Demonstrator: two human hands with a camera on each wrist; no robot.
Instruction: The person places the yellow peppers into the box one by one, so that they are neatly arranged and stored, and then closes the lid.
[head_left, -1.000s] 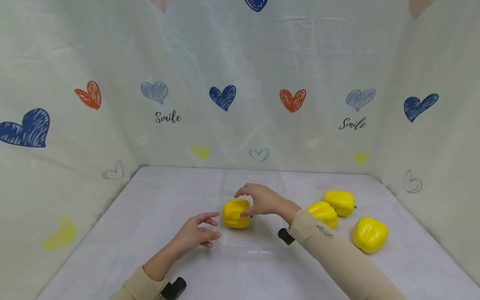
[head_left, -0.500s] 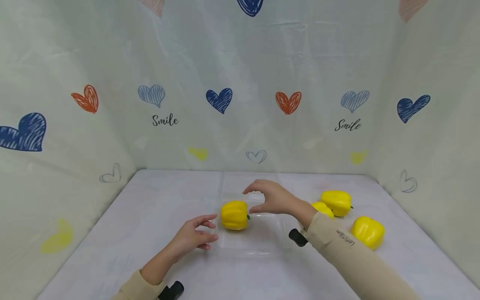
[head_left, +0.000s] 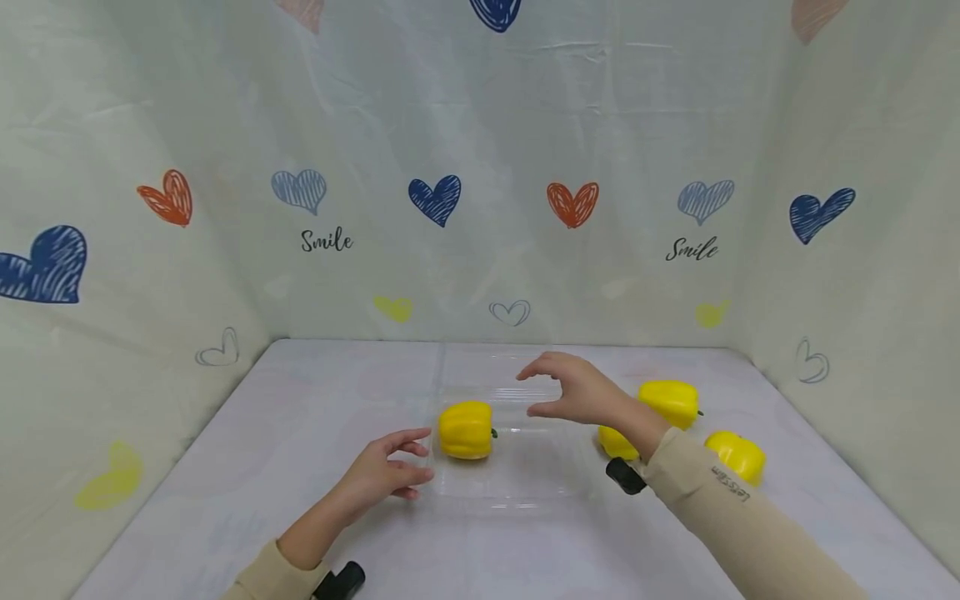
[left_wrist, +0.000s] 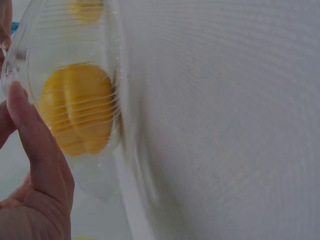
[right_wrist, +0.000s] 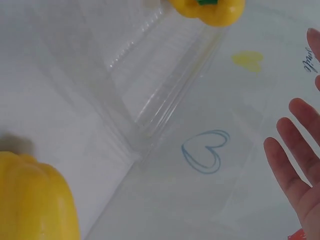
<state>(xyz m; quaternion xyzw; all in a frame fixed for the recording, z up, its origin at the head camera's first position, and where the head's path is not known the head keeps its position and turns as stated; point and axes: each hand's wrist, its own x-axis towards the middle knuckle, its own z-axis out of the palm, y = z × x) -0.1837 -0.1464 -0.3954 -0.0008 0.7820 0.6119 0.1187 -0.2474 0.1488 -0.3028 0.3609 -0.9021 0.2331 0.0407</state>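
A yellow bell pepper (head_left: 465, 430) with a green stem lies in the left part of a clear plastic clamshell box (head_left: 517, 482), whose lid is folded back. My left hand (head_left: 381, 472) is at the box's left side, fingers relaxed. In the left wrist view one fingertip is right at the rim, and the bell pepper (left_wrist: 77, 110) shows through the ribbed wall. Over the right part of the box hovers my right hand (head_left: 577, 387), thumb and fingers spread apart with nothing between them. The right wrist view shows its fingers (right_wrist: 282, 160) extended.
To the right on the white table (head_left: 247, 467) lie three more yellow bell peppers: one at the back (head_left: 667, 400), one partly behind the right wrist (head_left: 618, 442), one partly behind the sleeve (head_left: 738, 454). A curtain printed with hearts (head_left: 435, 200) surrounds the table's back and sides.
My right hand has let go of the bell pepper in the box and moved away to the right. The pepper stays in the box. My left hand has hardly moved.
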